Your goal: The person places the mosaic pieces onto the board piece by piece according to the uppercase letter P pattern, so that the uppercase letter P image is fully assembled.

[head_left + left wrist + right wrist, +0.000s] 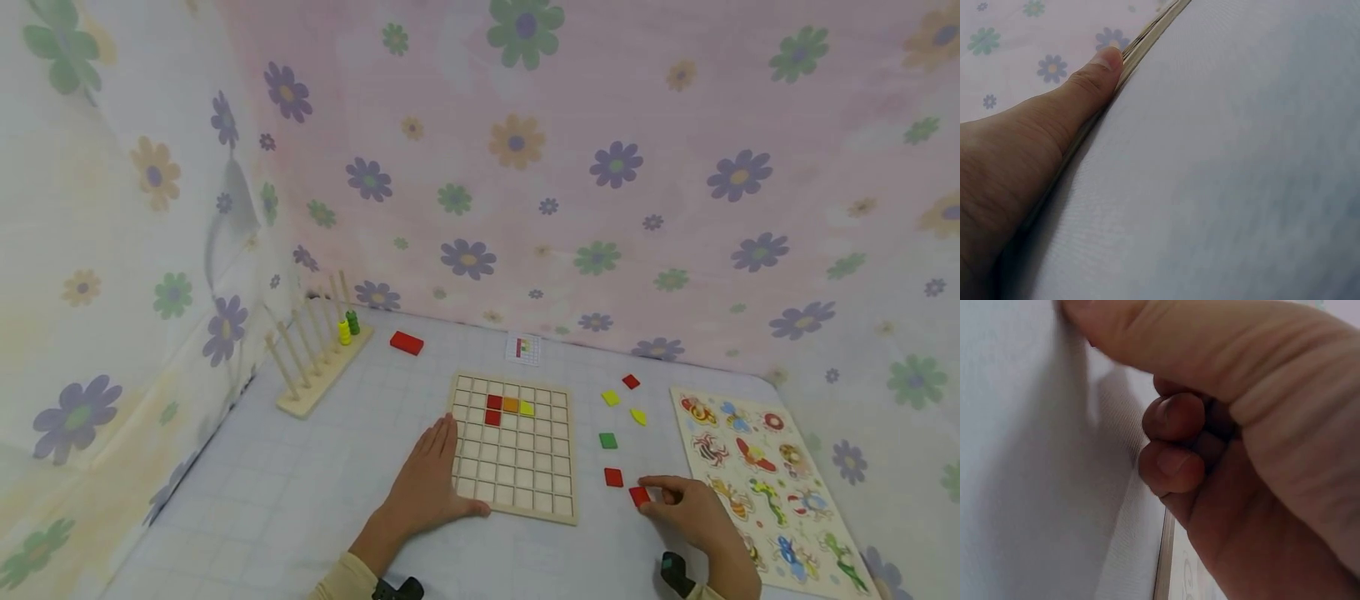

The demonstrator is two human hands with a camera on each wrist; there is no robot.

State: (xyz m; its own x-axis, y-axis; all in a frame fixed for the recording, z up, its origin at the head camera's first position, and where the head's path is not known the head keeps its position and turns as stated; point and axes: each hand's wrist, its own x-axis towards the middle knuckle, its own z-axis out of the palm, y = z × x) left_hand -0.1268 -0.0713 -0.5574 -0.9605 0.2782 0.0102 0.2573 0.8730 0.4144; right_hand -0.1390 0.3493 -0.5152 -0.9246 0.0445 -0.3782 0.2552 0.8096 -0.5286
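A wooden grid board [517, 502] lies on the white cloth. In its upper part sit two red tiles, an orange tile [511, 405] and a yellow tile [527, 408]. My left hand [422, 483] rests at the board's lower left corner, fingers straight along the left side and thumb spread to the near edge. The left wrist view shows that thumb [1088, 81] against the board's edge. To the right of the board, my right hand [693, 510] pinches a red square tile [639, 497] between thumb and forefinger, low over the cloth. Its other fingers [1172, 444] are curled in.
Beside the board lie a red tile [613, 477], a green tile [607, 441] and several others. A wooden insect puzzle [772, 492] is at the right. A pegged stand [311, 400] with yellow and green beads, a red block [407, 342] and a pattern card [523, 349] lie farther back.
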